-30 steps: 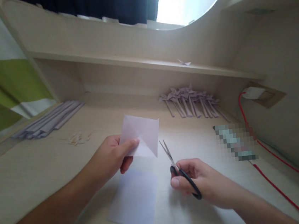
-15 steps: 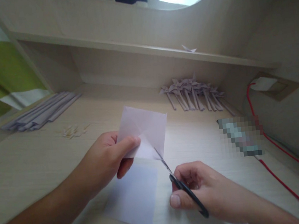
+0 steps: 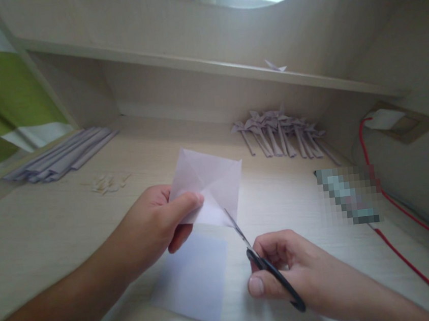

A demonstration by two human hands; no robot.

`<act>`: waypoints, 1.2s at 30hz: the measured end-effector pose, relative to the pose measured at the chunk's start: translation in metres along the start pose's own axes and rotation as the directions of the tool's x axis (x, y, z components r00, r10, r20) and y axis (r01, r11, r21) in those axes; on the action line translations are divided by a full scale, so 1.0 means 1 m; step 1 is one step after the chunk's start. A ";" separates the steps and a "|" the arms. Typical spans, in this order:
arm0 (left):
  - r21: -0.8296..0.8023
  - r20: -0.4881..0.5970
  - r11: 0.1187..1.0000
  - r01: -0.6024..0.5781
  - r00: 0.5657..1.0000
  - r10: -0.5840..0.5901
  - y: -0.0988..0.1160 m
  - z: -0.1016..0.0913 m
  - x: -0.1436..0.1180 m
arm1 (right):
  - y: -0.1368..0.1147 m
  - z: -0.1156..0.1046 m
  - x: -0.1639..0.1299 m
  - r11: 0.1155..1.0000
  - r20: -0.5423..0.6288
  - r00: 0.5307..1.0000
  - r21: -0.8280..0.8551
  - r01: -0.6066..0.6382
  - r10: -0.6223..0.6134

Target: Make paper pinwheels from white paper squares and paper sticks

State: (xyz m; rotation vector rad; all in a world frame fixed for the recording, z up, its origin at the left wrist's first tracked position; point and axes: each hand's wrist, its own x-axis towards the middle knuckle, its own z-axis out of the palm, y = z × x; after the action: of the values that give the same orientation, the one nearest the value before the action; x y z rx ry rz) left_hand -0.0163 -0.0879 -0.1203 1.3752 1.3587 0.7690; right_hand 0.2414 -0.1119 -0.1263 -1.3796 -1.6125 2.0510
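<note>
Pale wooden desk (image 3: 34,235) with paper sheet (image 3: 194,280), folded strips (image 3: 61,156)

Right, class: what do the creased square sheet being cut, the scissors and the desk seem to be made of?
Creased pale lilac square sheet in the left hand: thin matte paper, judging by its sharp fold lines. Black-handled scissors in the right hand: handles look like glossy plastic, blades like grey metal. Pale desk: light wood-grain surface, possibly laminate.

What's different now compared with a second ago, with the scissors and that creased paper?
The right hand brought the scissors up and left; their blades, open and clear of the creased paper square a second ago, now meet its lower right corner, nearly shut. The left hand holds the square as before. The flat sheet on the desk has not moved.
</note>
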 end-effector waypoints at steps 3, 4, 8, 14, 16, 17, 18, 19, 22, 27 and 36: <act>0.007 -0.011 1.000 -0.001 1.000 0.001 0.000 -0.001 0.000 | 0.002 0.000 0.000 1.000 0.006 1.000 0.015 0.004 -0.004; 0.009 -0.013 1.000 -0.002 1.000 0.002 0.000 -0.001 0.000 | 0.003 0.000 0.000 1.000 0.007 1.000 0.015 0.005 -0.005; 0.006 -0.016 1.000 -0.004 1.000 0.005 0.001 -0.001 0.000 | 0.004 -0.001 0.002 1.000 -0.014 1.000 0.002 0.011 -0.011; -0.015 -0.015 1.000 -0.003 1.000 0.002 -0.002 0.000 0.003 | 0.003 -0.001 0.003 0.999 -0.063 0.998 -0.034 -0.001 -0.001; -0.014 -0.015 1.000 -0.003 1.000 0.003 -0.001 0.000 0.004 | 0.002 -0.001 0.002 0.999 -0.071 0.997 -0.044 -0.008 0.005; -0.006 -0.008 1.000 -0.003 1.000 0.003 0.000 0.001 0.004 | 0.001 0.000 0.002 0.999 -0.071 0.997 -0.046 -0.010 0.007; 0.003 0.003 1.000 -0.003 1.000 0.003 0.001 0.001 0.003 | 0.000 0.000 0.002 0.999 -0.070 0.998 -0.043 -0.012 0.009; 0.010 0.015 1.000 -0.001 1.000 0.001 0.002 0.002 0.003 | -0.001 0.000 0.002 0.999 -0.064 0.998 -0.037 -0.012 0.010; 0.012 0.047 1.000 0.009 0.999 -0.009 0.005 0.004 0.000 | -0.002 0.001 0.003 1.000 -0.039 0.999 -0.009 0.000 -0.001; 0.009 0.072 1.000 0.012 0.997 -0.012 0.011 0.007 -0.002 | 0.000 0.000 0.005 1.000 -0.028 0.999 -0.003 0.022 -0.022; -0.044 0.112 0.999 0.028 0.993 -0.023 0.008 0.009 -0.002 | 0.003 -0.001 0.004 1.000 -0.009 1.000 0.023 0.021 -0.021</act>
State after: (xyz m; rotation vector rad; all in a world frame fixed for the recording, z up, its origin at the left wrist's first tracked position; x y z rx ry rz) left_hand -0.0053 -0.0904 -0.1148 1.3433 1.2622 0.6918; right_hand 0.2405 -0.1099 -0.1306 -1.3563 -1.5886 2.0419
